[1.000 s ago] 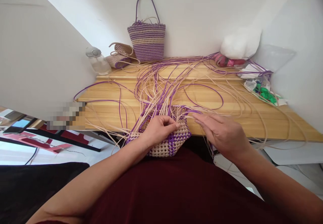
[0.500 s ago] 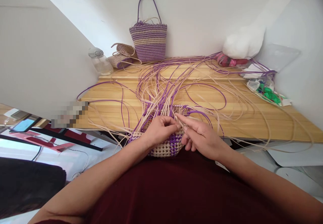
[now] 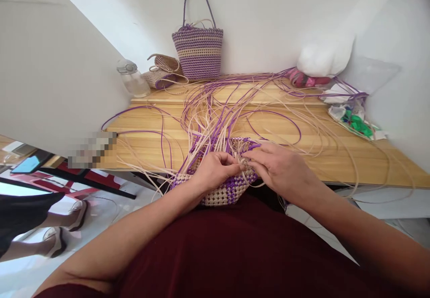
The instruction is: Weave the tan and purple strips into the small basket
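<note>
A partly woven basket (image 3: 220, 196) in cream and purple rests at the table's front edge, against my body. Long loose cream and purple strands (image 3: 215, 127) fan out from its rim over the table. My left hand (image 3: 218, 168) lies across the near side, thumb and forefinger pinched on a cream strand at the rim. My right hand (image 3: 278, 166) is at the right part of the rim, its fingertips closed on a cream strand close to the left fingertips. The strand loops loosely between both hands. The fingers partly hide the weave there.
A finished purple and cream handbag (image 3: 199, 53) stands by the wall, beside small woven pieces (image 3: 163, 76) and a clear bottle (image 3: 133, 79). White bag (image 3: 324, 58) and green-wrapped items (image 3: 359, 125) lie at right. Another person's feet (image 3: 57, 239) show at lower left.
My right hand has moved right and slightly up, turning palm down, away from the left fingertips. The left hand stays nearly in place. Another person's feet have come into view at lower left.
</note>
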`<state>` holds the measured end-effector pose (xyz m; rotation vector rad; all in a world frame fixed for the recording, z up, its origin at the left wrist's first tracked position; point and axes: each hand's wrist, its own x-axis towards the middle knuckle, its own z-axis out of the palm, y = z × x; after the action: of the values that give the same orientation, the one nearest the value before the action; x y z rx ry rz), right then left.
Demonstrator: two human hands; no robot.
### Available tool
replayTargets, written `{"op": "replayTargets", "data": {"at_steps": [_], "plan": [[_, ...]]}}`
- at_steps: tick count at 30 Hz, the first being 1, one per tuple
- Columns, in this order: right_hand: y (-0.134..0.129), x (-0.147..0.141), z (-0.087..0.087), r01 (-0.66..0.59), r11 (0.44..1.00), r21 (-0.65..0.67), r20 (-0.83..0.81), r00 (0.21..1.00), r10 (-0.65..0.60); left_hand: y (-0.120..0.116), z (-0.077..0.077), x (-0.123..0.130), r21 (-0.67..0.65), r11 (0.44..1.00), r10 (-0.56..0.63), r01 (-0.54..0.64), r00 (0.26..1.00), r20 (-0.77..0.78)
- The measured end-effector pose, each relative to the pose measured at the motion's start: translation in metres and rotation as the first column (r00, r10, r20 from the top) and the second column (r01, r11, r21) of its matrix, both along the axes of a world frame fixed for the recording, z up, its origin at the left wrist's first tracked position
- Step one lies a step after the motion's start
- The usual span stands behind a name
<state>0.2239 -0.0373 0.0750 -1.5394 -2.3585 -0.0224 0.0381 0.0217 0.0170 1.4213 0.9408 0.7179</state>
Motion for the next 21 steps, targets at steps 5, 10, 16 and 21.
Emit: {"op": "replayTargets", "data": {"at_steps": [5, 10, 16, 21], "plan": [[0.005, -0.002, 0.022, -0.155, 0.975, -0.157, 0.120, 0.977, 0.175, -0.001, 0.006, 0.001, 0.072, 0.997, 0.017, -0.010, 0.995, -0.095], [0.025, -0.020, 0.032, -0.182, 0.952, -0.246, 0.013, 0.982, 0.191, -0.005, 0.009, 0.003, 0.160, 0.987, -0.010, 0.024, 0.996, -0.089], [0.056, -0.021, 0.021, -0.071, 0.992, -0.108, 0.183, 0.979, 0.090, -0.008, 0.009, -0.001, 0.073, 0.996, 0.051, -0.045, 0.994, -0.094], [0.033, -0.011, 0.018, -0.107, 0.993, 0.051, 0.268, 0.959, 0.090, -0.006, 0.005, -0.005, 0.080, 0.995, 0.053, -0.054, 0.998, 0.015]]}}
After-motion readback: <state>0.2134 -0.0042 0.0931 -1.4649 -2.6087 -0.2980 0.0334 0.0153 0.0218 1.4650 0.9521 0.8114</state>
